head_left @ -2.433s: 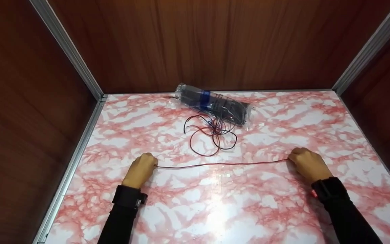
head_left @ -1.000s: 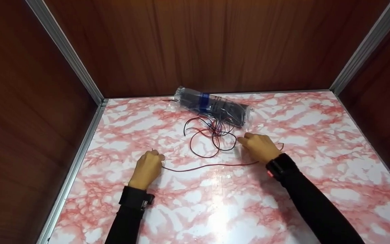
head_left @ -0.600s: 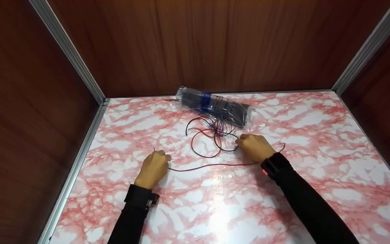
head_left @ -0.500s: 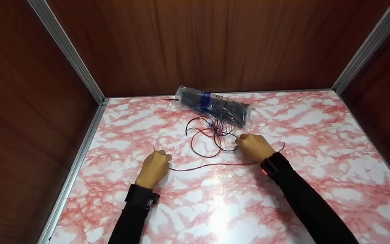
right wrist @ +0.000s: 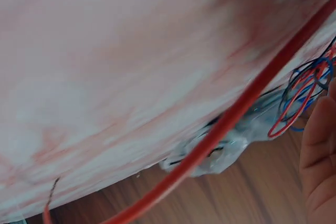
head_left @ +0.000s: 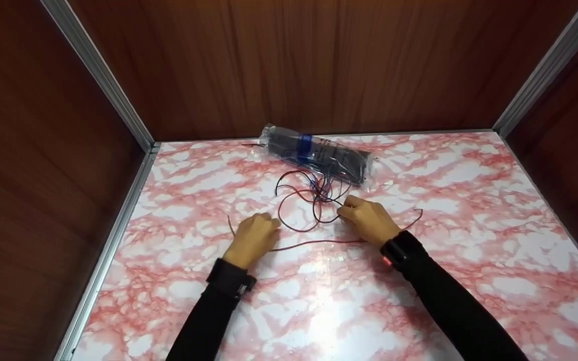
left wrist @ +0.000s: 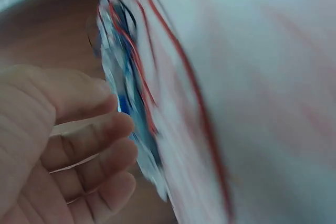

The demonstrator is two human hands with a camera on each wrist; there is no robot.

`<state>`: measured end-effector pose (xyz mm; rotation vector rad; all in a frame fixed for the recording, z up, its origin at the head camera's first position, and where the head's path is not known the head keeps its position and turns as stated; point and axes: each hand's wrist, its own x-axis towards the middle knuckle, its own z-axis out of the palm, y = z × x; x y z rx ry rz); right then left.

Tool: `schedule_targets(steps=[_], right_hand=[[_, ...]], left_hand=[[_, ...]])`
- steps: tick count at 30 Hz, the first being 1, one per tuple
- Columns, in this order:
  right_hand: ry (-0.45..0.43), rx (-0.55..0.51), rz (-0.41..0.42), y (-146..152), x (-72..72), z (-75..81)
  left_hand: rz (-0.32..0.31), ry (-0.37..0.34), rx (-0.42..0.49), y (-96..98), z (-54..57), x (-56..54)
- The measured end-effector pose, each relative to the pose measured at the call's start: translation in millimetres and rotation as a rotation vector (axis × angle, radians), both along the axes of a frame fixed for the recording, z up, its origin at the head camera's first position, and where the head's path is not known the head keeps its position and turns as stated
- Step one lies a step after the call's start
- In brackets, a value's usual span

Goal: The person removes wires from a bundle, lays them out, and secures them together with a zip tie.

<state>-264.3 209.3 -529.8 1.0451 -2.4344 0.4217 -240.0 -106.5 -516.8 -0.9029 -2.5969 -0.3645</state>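
Observation:
In the head view a separate red wire [head_left: 314, 242] lies across the pink-and-white table, its two ends bent up past the hands. The left hand [head_left: 254, 238] hovers over its left part; in the left wrist view the fingers [left wrist: 113, 153] are loosely bent around nothing, apart from the wire. Farther right, the right hand [head_left: 369, 219] pinches a black wire [head_left: 328, 221] looping out of a tangle of red, black and blue wires [head_left: 321, 193]. Only part of the right hand [right wrist: 320, 150] shows at the edge of the right wrist view, so its grip is hidden there.
A clear plastic bag [head_left: 329, 155] with dark contents and a blue band lies behind the tangle, near the back wall [head_left: 289, 70]. Brown wood-grain panels in metal frames close the table [head_left: 178, 321] in at the back and both sides.
Both hands earlier held the red wire's ends. The right hand has left it and taken the black wire, shifting slightly left since. The left hand has let go and moved right toward the tangle.

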Motion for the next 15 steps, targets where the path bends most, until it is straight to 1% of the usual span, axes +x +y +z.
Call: schedule_targets(steps=[4,7,9,11,13,15], right_hand=[[-0.026,-0.064,0.051,-8.8,0.2,-2.4],[-0.058,-0.119,0.116,-14.5,0.2,-4.2],[-0.076,-0.157,0.164,-18.4,0.1,-4.6],[-0.087,-0.193,0.194,-21.4,0.5,-4.6],[-0.087,-0.223,0.21,-23.4,0.9,-3.5],[-0.082,-0.234,0.21,-23.4,1.0,-2.0]], left_hand=[[-0.07,-0.028,0.002,38.7,8.7,-8.1],[-0.094,-0.069,-0.017,60.7,8.3,-12.6],[-0.101,-0.116,-0.02,70.2,5.2,-15.2],[-0.108,-0.181,-0.006,76.4,1.2,-17.2],[-0.124,-0.246,0.02,79.7,-2.5,-19.9],[-0.134,-0.285,0.044,80.4,-4.7,-23.2]])
